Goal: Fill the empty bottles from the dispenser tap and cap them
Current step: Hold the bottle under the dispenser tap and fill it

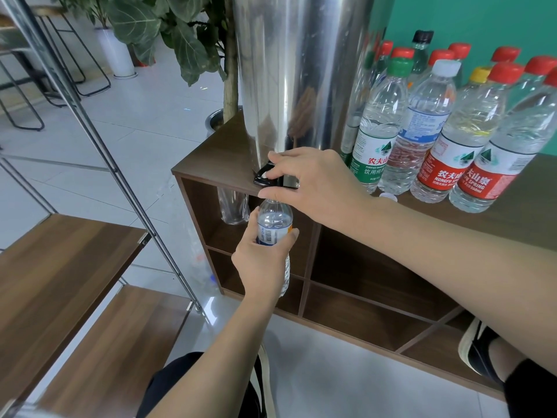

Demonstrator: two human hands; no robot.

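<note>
A tall steel dispenser (297, 70) stands at the left end of a wooden cabinet top (217, 152). Its black tap lever (265, 176) juts over the front edge. My right hand (313, 184) is on the lever, fingers curled over it and thumb below. My left hand (260, 262) grips an uncapped clear bottle (275, 224) with a blue-and-white label, held upright with its mouth right under the tap. Water reaches well up the bottle. A loose white cap (388, 197) lies on the cabinet top behind my right wrist.
Several capped bottles (428, 128) with red, green, white and yellow caps crowd the cabinet top to the right. An empty clear bottle (233, 206) sits in the open cubby below the tap. A metal-framed wooden shelf (60, 260) stands left; a potted plant (180, 34) behind.
</note>
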